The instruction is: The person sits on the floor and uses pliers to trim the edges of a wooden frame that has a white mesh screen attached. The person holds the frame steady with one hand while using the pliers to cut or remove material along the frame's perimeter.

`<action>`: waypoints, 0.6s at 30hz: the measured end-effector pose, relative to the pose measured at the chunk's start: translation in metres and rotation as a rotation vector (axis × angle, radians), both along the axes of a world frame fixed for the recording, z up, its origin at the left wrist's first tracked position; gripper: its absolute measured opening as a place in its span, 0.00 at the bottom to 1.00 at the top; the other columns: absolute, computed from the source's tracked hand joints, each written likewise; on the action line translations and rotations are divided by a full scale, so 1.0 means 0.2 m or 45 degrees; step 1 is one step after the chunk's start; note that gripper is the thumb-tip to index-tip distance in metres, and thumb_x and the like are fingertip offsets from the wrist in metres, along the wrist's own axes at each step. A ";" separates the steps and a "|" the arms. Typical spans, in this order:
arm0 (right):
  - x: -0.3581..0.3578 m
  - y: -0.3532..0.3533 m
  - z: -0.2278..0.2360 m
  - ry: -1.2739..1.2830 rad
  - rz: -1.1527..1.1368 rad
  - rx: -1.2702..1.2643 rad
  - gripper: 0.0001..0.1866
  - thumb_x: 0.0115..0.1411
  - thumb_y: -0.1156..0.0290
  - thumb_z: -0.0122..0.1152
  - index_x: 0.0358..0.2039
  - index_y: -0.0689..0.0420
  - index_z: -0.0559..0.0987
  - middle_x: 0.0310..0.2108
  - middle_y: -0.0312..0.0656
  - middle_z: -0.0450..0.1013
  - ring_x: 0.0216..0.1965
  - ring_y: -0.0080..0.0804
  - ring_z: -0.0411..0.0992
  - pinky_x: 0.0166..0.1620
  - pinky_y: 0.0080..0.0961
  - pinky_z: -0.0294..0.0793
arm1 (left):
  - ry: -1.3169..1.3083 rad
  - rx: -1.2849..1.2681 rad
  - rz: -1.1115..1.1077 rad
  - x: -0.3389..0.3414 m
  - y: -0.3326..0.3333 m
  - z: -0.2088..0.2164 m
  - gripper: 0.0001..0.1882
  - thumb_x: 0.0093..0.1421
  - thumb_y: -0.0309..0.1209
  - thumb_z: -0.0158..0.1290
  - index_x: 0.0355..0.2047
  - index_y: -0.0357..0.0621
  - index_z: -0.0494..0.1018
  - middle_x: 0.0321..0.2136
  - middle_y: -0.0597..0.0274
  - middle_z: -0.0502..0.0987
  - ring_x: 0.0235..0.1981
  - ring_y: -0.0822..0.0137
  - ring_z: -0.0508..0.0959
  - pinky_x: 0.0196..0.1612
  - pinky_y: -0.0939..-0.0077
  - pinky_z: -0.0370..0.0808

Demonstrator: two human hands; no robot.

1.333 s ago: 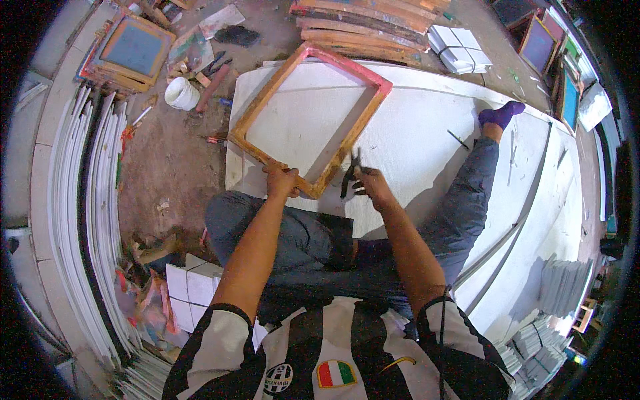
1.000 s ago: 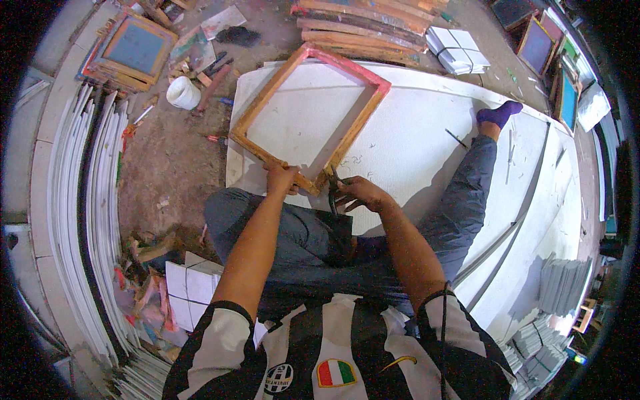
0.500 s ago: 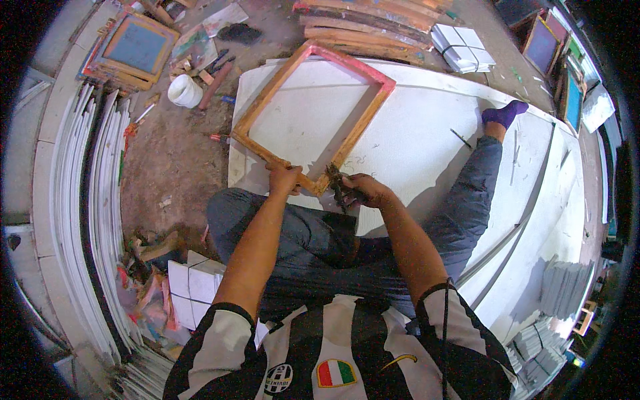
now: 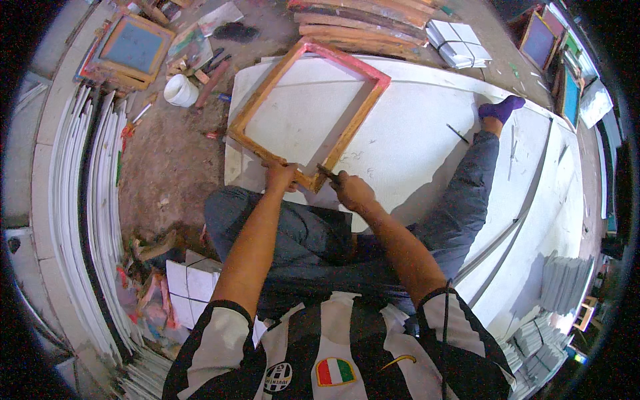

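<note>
A wooden frame, stained pink along its far edge, lies tilted in front of me with one corner pointing at my lap. My left hand is closed round its near left bar, close to that corner. In my right hand is a dark hand tool, its tip against the right bar just above the near corner. Fingers cover most of the tool, so its exact kind does not show.
Under the frame is a large white board, with a thin dark stick-like object on it. A white bucket, blue-meshed framed screen, wooden bars and a tied white bundle lie beyond. White sheets stand at left.
My right hand has turned and drawn the tool together; its tip now rests on the bar by the near corner. The left hand keeps its hold on the frame.
</note>
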State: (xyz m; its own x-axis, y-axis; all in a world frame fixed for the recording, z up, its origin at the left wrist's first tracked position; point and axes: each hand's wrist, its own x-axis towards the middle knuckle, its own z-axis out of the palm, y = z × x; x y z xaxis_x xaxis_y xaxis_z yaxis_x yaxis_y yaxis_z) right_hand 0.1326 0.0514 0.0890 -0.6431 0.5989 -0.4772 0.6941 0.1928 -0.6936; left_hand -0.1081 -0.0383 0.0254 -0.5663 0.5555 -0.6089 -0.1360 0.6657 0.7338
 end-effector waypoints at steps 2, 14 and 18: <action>-0.01 -0.05 -0.06 -0.052 0.208 0.598 0.23 0.66 0.49 0.56 0.37 0.61 0.76 0.25 0.49 0.77 0.25 0.41 0.79 0.28 0.42 0.77 | -0.072 -0.044 -0.101 -0.09 -0.02 -0.12 0.35 0.56 0.34 0.62 0.55 0.31 0.54 0.32 0.44 0.81 0.17 0.58 0.81 0.18 0.64 0.83; 0.13 0.08 -0.02 0.371 -0.186 -0.996 0.30 0.67 0.49 0.57 0.55 0.65 0.74 0.42 0.49 0.78 0.39 0.41 0.79 0.38 0.40 0.84 | -0.010 0.005 0.019 0.01 -0.01 0.07 0.28 0.57 0.35 0.62 0.51 0.31 0.65 0.30 0.47 0.81 0.15 0.59 0.80 0.17 0.65 0.82; 0.06 0.12 -0.08 0.348 -0.051 -0.979 0.31 0.67 0.49 0.56 0.54 0.66 0.73 0.43 0.51 0.78 0.39 0.45 0.79 0.39 0.45 0.84 | 0.041 0.102 0.048 0.00 -0.03 0.01 0.37 0.57 0.34 0.63 0.58 0.27 0.55 0.31 0.45 0.81 0.15 0.58 0.80 0.17 0.64 0.82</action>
State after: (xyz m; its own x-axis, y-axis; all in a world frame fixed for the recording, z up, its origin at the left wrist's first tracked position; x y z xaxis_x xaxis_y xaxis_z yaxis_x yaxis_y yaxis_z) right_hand 0.1450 0.0763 0.0731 -0.7813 0.1930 -0.5936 0.4774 -0.4278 -0.7675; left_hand -0.1073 -0.0450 0.0272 -0.6060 0.5798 -0.5445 -0.1352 0.5995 0.7889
